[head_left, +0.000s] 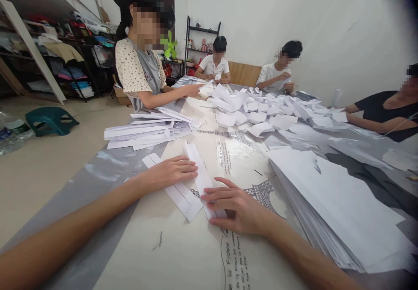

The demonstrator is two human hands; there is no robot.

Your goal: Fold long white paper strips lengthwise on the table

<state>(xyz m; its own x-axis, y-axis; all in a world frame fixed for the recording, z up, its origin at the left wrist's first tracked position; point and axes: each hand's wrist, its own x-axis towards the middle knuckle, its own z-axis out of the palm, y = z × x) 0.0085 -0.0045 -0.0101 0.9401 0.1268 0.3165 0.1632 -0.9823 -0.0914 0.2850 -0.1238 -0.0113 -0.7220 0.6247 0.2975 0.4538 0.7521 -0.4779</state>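
Under both hands lies a long folded strip of white paper (pixel 200 168), flat on the tablecloth. My left hand (pixel 174 172) rests palm down, fingers stretched out, its tips at the strip's left edge. A second folded paper strip (pixel 184 200) lies partly beneath that hand and slants beside the first. My right hand (pixel 237 207) presses its outstretched fingers on the near end of the first strip, with the index finger lifted a little. Neither hand grips the paper.
A thick stack of white sheets (pixel 329 198) lies on the right. Folded strips are piled (pixel 150 129) at the left edge, and many folded paper pieces (pixel 261 111) cover the table's far part. Several people sit or stand around the table. A green stool (pixel 52 120) stands on the floor.
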